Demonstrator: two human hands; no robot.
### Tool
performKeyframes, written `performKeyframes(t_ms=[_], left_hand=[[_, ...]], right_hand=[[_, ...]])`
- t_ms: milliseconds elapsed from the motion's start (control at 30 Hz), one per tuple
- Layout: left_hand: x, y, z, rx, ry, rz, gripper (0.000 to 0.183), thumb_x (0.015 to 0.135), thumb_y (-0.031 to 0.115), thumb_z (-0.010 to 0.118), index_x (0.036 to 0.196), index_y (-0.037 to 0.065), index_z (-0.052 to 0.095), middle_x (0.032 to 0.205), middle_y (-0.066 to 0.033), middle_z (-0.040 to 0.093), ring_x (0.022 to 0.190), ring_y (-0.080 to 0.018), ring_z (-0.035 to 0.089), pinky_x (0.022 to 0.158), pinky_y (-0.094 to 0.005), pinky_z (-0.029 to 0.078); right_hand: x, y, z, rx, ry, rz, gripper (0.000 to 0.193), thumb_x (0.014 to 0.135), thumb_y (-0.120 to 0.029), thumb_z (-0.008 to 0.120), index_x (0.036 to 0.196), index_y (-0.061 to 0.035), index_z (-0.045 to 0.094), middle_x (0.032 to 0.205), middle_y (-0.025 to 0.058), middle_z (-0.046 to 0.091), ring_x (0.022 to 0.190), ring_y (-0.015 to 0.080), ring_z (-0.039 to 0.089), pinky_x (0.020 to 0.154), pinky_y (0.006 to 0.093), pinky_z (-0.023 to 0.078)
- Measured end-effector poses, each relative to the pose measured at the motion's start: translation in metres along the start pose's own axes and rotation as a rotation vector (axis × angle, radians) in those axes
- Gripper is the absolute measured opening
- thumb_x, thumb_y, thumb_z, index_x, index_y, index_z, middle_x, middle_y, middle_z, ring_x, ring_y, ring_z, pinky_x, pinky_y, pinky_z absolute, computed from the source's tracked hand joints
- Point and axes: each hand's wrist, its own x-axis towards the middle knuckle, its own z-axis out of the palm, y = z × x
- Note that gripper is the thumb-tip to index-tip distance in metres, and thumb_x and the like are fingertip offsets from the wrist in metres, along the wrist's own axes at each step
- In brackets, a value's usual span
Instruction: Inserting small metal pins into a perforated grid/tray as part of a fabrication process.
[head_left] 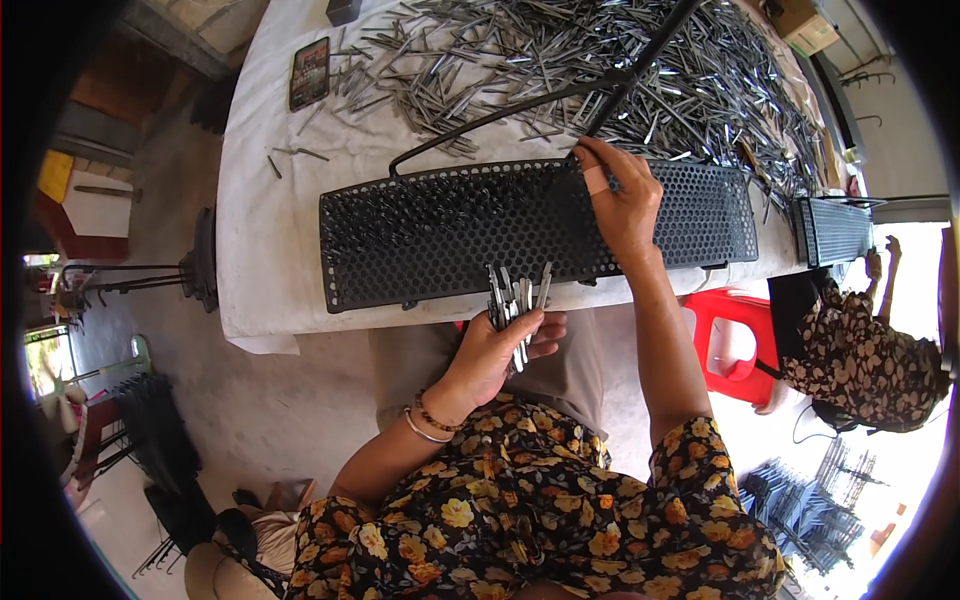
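Spreading away in front of me, the cloth-covered table (270, 230) carries nearly everything within my reach. Across its far right lies a big heap of loose narrow metal strips (680, 90); judging by that, plenty is left to handle. Along the near edge, right before me, rests the long black perforated panel (530, 240), the main holder here. Its far left stretch bristles with slender dark pieces set among the holes, while the near left rows and the part right of my arm look bare, so I would call it only partly filled. To the right, beyond a red plastic stool (758, 312), is a co-worker in a patterned top (865, 360), close to a second dark panel (835, 232); whether that one bears pieces I cannot tell. In the far right corner sits a cardboard box (805, 28), its contents hidden from me. My right hand (625, 200) reaches to the panel's far edge, fingertips drawn narrow; I cannot tell whether a strip is between them. My left hand (490, 355), just off the near edge, is wrapped round a loose bunch of strips (515, 300), their ends fanned toward the panel. At far left lies a dark phone (310, 75).
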Motion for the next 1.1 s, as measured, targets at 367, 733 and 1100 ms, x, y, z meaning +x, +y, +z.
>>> performKeyframes(t_ms=[367,733,1100], left_hand=[[0.001,-0.003,-0.005,0.016,-0.041,0.024,0.026,0.095,0.017,0.054,0.112,-0.003,0.058,0.105,-0.0146,0.065,0.092,-0.021,0.065,0.078,-0.0325,0.055],[0.002,-0.002,-0.001,0.04,-0.029,0.042,0.024,0.095,0.017,0.053,0.107,-0.002,0.06,0.1,-0.013,0.066,0.088,-0.0199,0.065,0.076,-0.032,0.055],[-0.004,0.008,0.007,0.032,0.009,0.123,0.024,0.096,0.016,0.052,0.111,-0.003,0.057,0.101,-0.0136,0.066,0.089,-0.0211,0.066,0.076,-0.032,0.056]], right_hand=[[-0.003,-0.002,-0.001,-0.101,-0.107,-0.098,0.015,0.079,-0.012,0.07,0.093,-0.0068,0.07,0.084,0.0069,0.067,0.075,0.024,0.062,0.07,0.0331,0.045],[-0.004,-0.006,0.002,-0.15,-0.106,-0.072,0.014,0.078,-0.012,0.071,0.09,-0.0058,0.07,0.082,0.0077,0.066,0.072,0.0263,0.06,0.068,0.0346,0.045],[-0.033,-0.063,-0.045,0.353,-0.684,0.482,0.022,0.083,-0.016,0.07,0.097,0.0019,0.069,0.08,0.008,0.067,0.067,0.0081,0.058,0.058,0.0238,0.046]])
